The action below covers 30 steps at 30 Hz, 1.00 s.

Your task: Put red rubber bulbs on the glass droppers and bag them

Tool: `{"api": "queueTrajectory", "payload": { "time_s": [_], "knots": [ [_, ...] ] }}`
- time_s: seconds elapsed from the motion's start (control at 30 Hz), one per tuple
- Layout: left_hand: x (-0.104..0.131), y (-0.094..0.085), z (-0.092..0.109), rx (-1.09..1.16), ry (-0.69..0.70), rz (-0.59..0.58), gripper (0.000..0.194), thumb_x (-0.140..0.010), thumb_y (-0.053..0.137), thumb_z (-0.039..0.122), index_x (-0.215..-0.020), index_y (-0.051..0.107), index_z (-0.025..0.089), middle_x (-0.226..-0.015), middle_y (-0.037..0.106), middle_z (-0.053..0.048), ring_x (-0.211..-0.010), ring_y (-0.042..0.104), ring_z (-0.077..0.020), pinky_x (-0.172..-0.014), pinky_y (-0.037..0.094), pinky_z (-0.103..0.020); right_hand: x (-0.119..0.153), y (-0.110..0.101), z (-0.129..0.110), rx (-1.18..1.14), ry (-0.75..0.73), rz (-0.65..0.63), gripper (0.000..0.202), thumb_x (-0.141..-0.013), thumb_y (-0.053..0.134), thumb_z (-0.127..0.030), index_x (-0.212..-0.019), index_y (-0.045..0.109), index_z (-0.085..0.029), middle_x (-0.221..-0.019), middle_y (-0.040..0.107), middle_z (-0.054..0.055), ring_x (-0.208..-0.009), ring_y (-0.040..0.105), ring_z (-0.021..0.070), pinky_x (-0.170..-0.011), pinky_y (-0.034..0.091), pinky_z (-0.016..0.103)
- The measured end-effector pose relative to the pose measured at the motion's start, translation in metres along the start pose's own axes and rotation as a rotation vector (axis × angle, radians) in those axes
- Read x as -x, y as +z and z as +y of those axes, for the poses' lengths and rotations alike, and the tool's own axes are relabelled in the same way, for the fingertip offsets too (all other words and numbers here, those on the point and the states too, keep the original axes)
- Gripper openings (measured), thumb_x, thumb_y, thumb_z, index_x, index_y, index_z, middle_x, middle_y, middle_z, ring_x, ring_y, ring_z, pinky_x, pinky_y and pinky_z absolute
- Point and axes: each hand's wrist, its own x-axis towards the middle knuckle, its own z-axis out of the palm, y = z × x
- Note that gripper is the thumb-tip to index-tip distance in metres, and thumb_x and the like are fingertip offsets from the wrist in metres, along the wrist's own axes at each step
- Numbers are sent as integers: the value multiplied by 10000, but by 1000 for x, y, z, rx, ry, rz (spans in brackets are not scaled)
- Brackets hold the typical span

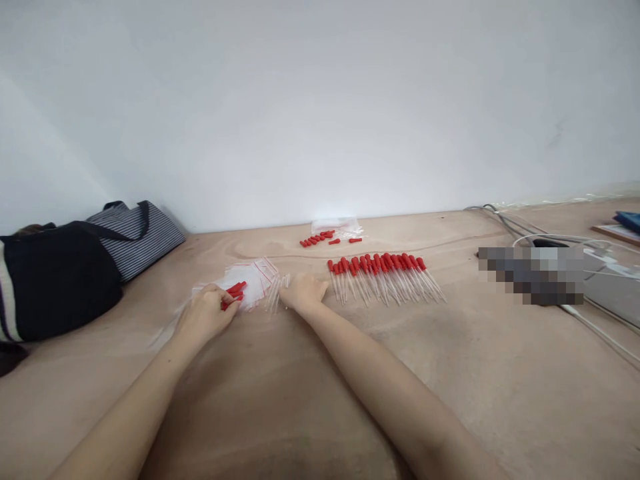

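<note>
My left hand [209, 312] is closed at the fingertips on small red rubber bulbs [236, 289], which lie over clear zip bags [255, 277]. Just right of the bags is a small bunch of thin clear tubes [273, 293]. My right hand [306, 292] reaches over the right end of these tubes, palm down; its fingers are bent and partly hidden, so what they hold cannot be made out. Right of it, several red-topped droppers [383, 267] lie side by side in a row, bulbs toward the wall.
Near the wall lie more red bulbs [315, 239] and a clear bag [335, 227] with thin tubes. A black bag [65, 287] and a striped bag [135, 240] are at the left. Cables [505, 223] and a blurred dark object [535, 277] are on the right.
</note>
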Motion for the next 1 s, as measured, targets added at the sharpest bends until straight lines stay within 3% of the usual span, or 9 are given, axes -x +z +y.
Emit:
{"api": "queueTrajectory", "payload": {
  "time_s": [0.1, 0.23, 0.3, 0.4, 0.5, 0.6, 0.67, 0.8, 1.0],
  "knots": [
    [3, -6, 15, 150, -42, 30, 181, -675, 531, 347, -614, 597, 189, -648, 597, -49, -616, 556, -214, -604, 425, -335, 0, -5, 4, -28, -14, 13, 301, -765, 444, -375, -774, 632, -139, -829, 653, 141, -817, 607, 281, -747, 385, 440],
    [16, 4, 50, 702, -28, -82, 216, -680, 529, 389, -718, 532, 177, -677, 614, -19, -599, 571, -157, -586, 459, -283, 14, -20, 23, -88, -84, 43, 269, -767, 443, -340, -669, 617, -160, -715, 649, 67, -718, 612, 196, -642, 420, 288],
    [26, 15, 71, 915, -30, -192, 216, -677, 547, 384, -726, 507, 177, -638, 601, -5, -586, 576, -144, -574, 474, -273, 28, -29, 44, -130, -171, 113, 185, -760, 467, -288, -708, 603, -175, -743, 646, 26, -731, 595, 146, -650, 412, 234],
    [36, 30, 101, 1082, -45, -304, 227, -642, 596, 361, -745, 524, 172, -664, 599, -11, -583, 577, -136, -561, 489, -271, 53, -40, 87, -248, -483, 300, 140, -761, 500, -253, -676, 572, -167, -669, 622, 17, -656, 568, 123, -623, 413, 220],
    [36, 39, 122, 1158, -30, -372, 255, -637, 619, 346, -804, 556, 164, -708, 608, -25, -611, 577, -133, -581, 488, -268, 70, -47, 130, -257, -543, 355, 112, -781, 499, -247, -784, 582, -173, -685, 619, 23, -634, 559, 131, -606, 426, 243],
    [32, 45, 133, 1160, 9, -389, 231, -663, 611, 332, -812, 573, 159, -696, 611, -25, -617, 573, -133, -607, 481, -271, 74, -51, 155, -191, -592, 385, 218, -808, 455, -206, -997, 556, -167, -723, 599, 41, -664, 546, 145, -632, 438, 273],
    [30, 49, 136, 1154, 26, -354, 215, -687, 590, 332, -813, 569, 160, -703, 611, -26, -643, 575, -139, -629, 478, -273, 72, -53, 158, -156, -632, 364, 259, -824, 414, -176, -1049, 541, -158, -746, 582, 52, -682, 534, 147, -632, 437, 272],
    [33, 50, 134, 1128, 51, -277, 189, -718, 554, 333, -809, 556, 168, -783, 618, -36, -746, 579, -154, -696, 466, -275, 73, -53, 150, -101, -679, 291, 226, -829, 395, -137, -948, 583, -174, -776, 582, 49, -725, 530, 149, -658, 409, 279],
    [37, 48, 131, 1110, 107, -315, 171, -747, 531, 332, -825, 553, 181, -797, 624, -31, -763, 584, -159, -702, 466, -276, 76, -51, 142, -80, -709, 302, 206, -825, 406, -128, -941, 570, -175, -775, 578, 39, -705, 512, 139, -666, 377, 281]
  ]
}}
